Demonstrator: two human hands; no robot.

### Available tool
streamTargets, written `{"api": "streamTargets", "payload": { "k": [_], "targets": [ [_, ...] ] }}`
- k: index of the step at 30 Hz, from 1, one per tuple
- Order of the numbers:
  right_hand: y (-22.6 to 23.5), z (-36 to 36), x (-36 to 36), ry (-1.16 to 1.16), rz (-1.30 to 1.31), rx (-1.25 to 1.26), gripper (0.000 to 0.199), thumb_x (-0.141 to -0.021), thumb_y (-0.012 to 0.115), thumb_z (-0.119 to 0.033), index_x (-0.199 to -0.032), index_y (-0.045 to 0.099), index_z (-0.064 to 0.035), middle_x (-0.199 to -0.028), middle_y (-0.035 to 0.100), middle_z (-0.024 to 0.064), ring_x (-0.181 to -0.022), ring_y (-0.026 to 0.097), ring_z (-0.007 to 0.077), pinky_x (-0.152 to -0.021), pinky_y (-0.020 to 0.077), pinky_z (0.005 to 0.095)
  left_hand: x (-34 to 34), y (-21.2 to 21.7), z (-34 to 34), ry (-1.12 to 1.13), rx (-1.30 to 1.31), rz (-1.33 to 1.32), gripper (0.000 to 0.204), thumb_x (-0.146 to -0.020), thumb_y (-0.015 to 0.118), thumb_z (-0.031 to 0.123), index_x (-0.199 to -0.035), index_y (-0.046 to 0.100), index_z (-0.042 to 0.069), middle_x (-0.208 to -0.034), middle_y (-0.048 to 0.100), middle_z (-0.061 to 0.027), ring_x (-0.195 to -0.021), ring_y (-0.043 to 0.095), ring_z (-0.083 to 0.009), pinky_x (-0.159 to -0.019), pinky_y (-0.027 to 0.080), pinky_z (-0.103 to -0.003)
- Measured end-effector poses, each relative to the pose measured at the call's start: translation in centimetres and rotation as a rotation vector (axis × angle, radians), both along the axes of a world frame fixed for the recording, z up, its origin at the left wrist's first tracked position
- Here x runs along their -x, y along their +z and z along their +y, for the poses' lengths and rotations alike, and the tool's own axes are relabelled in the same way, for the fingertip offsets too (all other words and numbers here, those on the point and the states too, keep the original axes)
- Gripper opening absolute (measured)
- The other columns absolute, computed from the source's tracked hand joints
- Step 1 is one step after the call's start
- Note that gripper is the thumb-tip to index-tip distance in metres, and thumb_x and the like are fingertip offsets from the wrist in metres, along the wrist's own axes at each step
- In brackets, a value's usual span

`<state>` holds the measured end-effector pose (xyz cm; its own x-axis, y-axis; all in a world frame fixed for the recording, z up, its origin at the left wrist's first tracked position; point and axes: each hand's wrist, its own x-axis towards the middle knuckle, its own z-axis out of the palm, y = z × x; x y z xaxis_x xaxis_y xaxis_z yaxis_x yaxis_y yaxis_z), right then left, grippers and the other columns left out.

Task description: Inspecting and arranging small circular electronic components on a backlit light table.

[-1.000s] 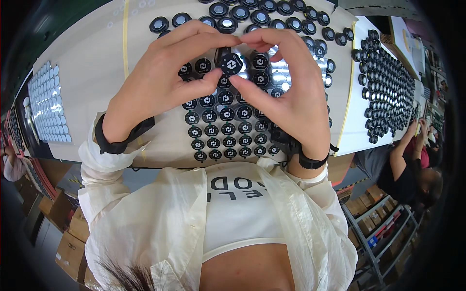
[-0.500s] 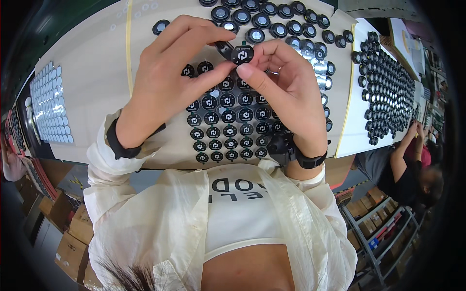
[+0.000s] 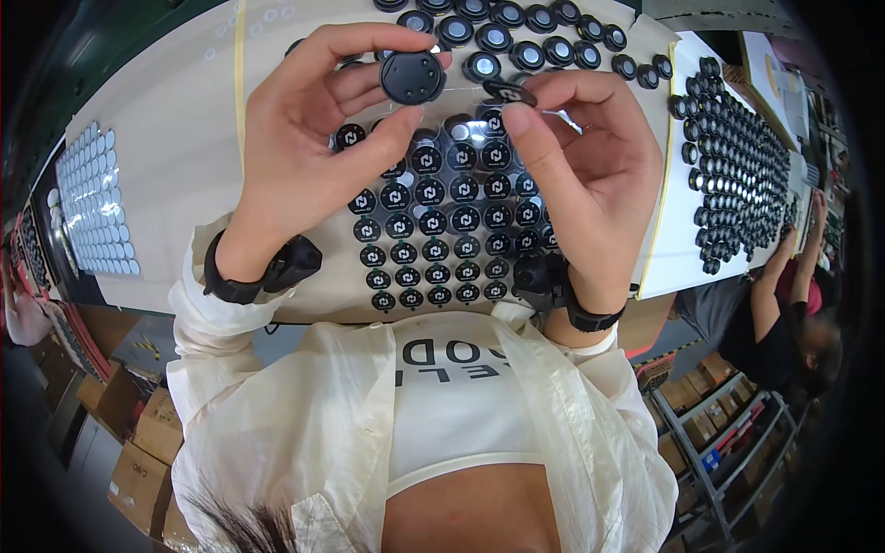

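Between the thumb and fingers of my left hand (image 3: 309, 138) is a round black plastic cap (image 3: 412, 77), its flat face with small holes turned toward me. My right hand (image 3: 599, 161), a little to the right and apart from it, pinches a thin round black sticker (image 3: 509, 91) that is tilted nearly edge-on. Below both hands lies a clear sheet (image 3: 449, 138) bearing rows of round black stickers (image 3: 430, 221) with a white mark on each. My right forearm and hand cover part of its right side.
Black round parts with silvery centres (image 3: 494, 38) are spread at the table's far side. Many more stand on a white board (image 3: 678, 184) at right. A sheet of white discs (image 3: 97, 198) lies at left. Another person (image 3: 765, 323) works at far right; cardboard boxes (image 3: 138, 484) sit lower left.
My hands have drawn apart, the right one moving right with the sticker. The cap in my left hand has turned from edge-on to face me, and the sticker has tipped nearly edge-on.
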<state>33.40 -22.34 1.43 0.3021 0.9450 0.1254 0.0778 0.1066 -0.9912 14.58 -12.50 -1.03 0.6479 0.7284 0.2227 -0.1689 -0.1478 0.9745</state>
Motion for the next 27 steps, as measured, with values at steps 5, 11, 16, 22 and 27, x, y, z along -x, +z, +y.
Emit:
{"api": "streamTargets", "payload": {
  "k": [5, 11, 16, 22, 27],
  "targets": [
    [0.5, 0.0, 0.2, 0.145, 0.036, 0.117, 0.022, -0.087, 0.068, 0.007, -0.106, 0.057, 0.0023, -0.097, 0.063, 0.0059, -0.085, 0.059, 0.0095, -0.075, 0.0480, 0.0224, -0.4, -0.2, -0.6, 0.006, 0.033, 0.034, 0.048, -0.082, 0.065, -0.016, -0.127, 0.051, -0.008, -0.129, 0.059, -0.0211, -0.119, 0.062, -0.0297, -0.102, 0.051, -0.037],
    [-0.8, 0.5, -0.2, 0.161, 0.213, 0.100, 0.023, -0.088, 0.070, 0.000, -0.109, 0.058, 0.0014, -0.092, 0.066, 0.0041, -0.084, 0.062, 0.0071, -0.070, 0.0498, 0.0200, -0.5, 0.1, -0.7, 0.045, 0.046, 0.138, 0.047, -0.080, 0.070, -0.014, -0.124, 0.055, -0.007, -0.125, 0.062, -0.0199, -0.112, 0.066, -0.0273, -0.096, 0.055, -0.036],
    [-1.0, 0.7, -0.4, 0.181, 0.271, 0.107, 0.021, -0.089, 0.068, 0.001, -0.109, 0.060, 0.0018, -0.094, 0.068, 0.0065, -0.084, 0.063, 0.0073, -0.070, 0.0499, 0.0187, -0.7, 0.1, -0.8, 0.079, 0.055, 0.162, 0.047, -0.078, 0.074, -0.012, -0.122, 0.057, -0.007, -0.121, 0.066, -0.0186, -0.109, 0.067, -0.0235, -0.093, 0.057, -0.033],
    [-0.8, 0.8, 0.4, 0.097, 0.201, 0.132, 0.017, -0.088, 0.071, 0.000, -0.105, 0.068, 0.0035, -0.092, 0.072, 0.0095, -0.080, 0.067, 0.0086, -0.069, 0.0506, 0.0179, -1.3, 0.7, -1.3, 0.119, 0.042, 0.235, 0.046, -0.077, 0.076, -0.011, -0.120, 0.060, -0.008, -0.118, 0.067, -0.0169, -0.106, 0.068, -0.0216, -0.092, 0.058, -0.032],
    [-0.6, 0.9, 0.7, -0.001, 0.201, 0.172, 0.018, -0.087, 0.074, -0.002, -0.103, 0.071, 0.0033, -0.089, 0.074, 0.0103, -0.076, 0.069, 0.0089, -0.065, 0.0506, 0.0167, -1.4, 0.8, -1.5, 0.137, 0.024, 0.236, 0.043, -0.077, 0.076, -0.011, -0.118, 0.061, -0.008, -0.116, 0.068, -0.0165, -0.102, 0.070, -0.0216, -0.089, 0.060, -0.031]
  ]
}}
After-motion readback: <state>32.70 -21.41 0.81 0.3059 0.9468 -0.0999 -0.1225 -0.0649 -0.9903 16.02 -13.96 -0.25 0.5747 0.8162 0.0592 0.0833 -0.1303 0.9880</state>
